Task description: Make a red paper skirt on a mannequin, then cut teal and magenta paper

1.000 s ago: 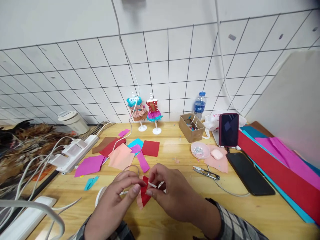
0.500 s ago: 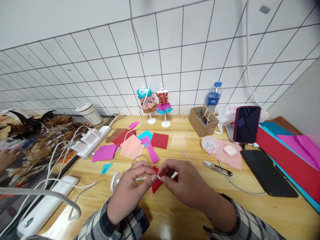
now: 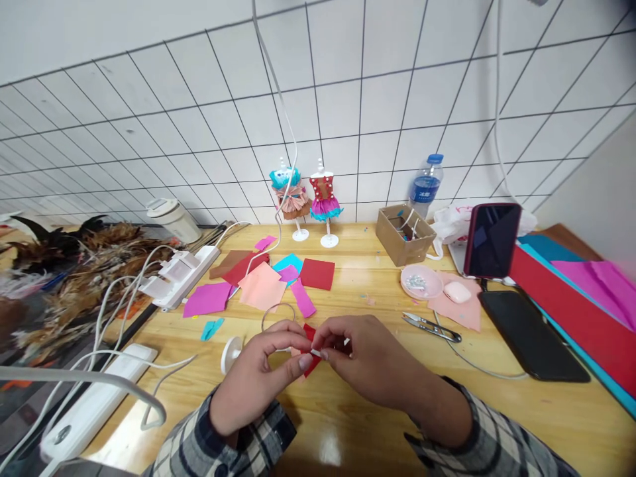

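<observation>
Both my hands meet over the front middle of the table. My left hand is closed in a pinch around the upper part of a small white dress form lying on its side; its round base sticks out to the left. My right hand pinches a small white piece between thumb and forefinger, right at the left fingertips. Whether this piece belongs to the form cannot be told. Red crepe paper shows behind and below the fingertips, partly hidden by them.
Two dressed miniature forms stand by the wall. Coloured paper pieces lie ahead. On the right are thread snips, a pink dish, a cardboard box and a phone. Power strips and cables lie left, beside feathers.
The view has shifted slightly. My fingertips have moved a little on the small white piece, which shows more clearly; less of the red paper is visible below them.
</observation>
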The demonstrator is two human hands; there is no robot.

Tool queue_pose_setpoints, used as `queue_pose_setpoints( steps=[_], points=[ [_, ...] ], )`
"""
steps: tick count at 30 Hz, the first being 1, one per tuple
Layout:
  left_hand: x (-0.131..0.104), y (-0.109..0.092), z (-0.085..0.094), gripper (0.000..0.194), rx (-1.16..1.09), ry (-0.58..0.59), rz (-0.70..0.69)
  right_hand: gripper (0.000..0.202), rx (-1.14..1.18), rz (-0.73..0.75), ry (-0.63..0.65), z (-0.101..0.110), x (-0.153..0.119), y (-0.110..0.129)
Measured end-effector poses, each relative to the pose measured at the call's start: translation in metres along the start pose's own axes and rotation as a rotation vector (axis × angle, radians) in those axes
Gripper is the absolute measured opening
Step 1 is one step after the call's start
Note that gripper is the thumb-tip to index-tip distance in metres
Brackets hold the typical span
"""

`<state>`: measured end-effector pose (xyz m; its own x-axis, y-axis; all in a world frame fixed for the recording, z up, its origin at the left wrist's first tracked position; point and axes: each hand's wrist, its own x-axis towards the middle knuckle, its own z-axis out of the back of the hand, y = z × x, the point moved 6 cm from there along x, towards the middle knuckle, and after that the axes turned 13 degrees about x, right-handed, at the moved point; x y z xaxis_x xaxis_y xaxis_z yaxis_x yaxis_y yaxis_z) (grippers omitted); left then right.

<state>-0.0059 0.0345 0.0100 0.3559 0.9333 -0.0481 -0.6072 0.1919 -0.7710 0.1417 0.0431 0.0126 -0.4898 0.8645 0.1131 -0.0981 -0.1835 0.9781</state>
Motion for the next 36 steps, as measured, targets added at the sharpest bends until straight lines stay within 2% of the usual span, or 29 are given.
queue_pose_setpoints(
  steps=[5,9,12,17,22,24,27,30,32,34,36],
  points=[
    [0.000,0.000,-0.005,0.014,-0.004,0.019,0.033,0.020,-0.153,0.009,0.017,-0.001,-0.003,0.002],
    [-0.001,0.000,-0.005,0.014,-0.043,-0.078,0.020,0.014,-0.240,0.023,-0.041,0.005,-0.003,0.004],
    [-0.001,0.004,-0.003,0.014,-0.017,-0.143,0.057,0.014,-0.247,0.025,-0.011,0.007,-0.002,0.004],
    [0.002,0.007,-0.007,0.016,-0.038,-0.036,0.070,0.022,-0.182,0.035,0.030,0.008,-0.001,0.002],
    [0.002,0.004,-0.008,0.015,-0.002,-0.035,0.074,0.023,-0.138,0.012,0.056,0.001,-0.003,0.001],
    [0.001,0.000,-0.008,0.017,0.032,-0.064,0.054,0.020,-0.122,0.008,0.053,0.000,-0.003,0.001],
    [-0.003,-0.006,-0.005,0.016,0.055,-0.182,-0.004,0.017,-0.077,-0.032,0.037,0.003,-0.001,-0.002],
    [-0.007,-0.002,0.000,0.012,0.005,-0.314,-0.021,0.016,-0.092,-0.083,-0.066,0.019,0.002,-0.005],
    [-0.008,0.009,0.004,0.010,-0.068,-0.398,0.023,0.014,-0.200,-0.025,-0.215,0.032,0.001,0.001],
    [-0.007,0.021,0.004,0.009,-0.152,-0.441,0.098,0.008,-0.336,0.146,-0.343,0.038,-0.002,0.014],
    [-0.006,0.029,0.000,0.011,-0.243,-0.424,0.150,0.007,-0.446,0.347,-0.369,0.031,-0.008,0.026]
  ],
)
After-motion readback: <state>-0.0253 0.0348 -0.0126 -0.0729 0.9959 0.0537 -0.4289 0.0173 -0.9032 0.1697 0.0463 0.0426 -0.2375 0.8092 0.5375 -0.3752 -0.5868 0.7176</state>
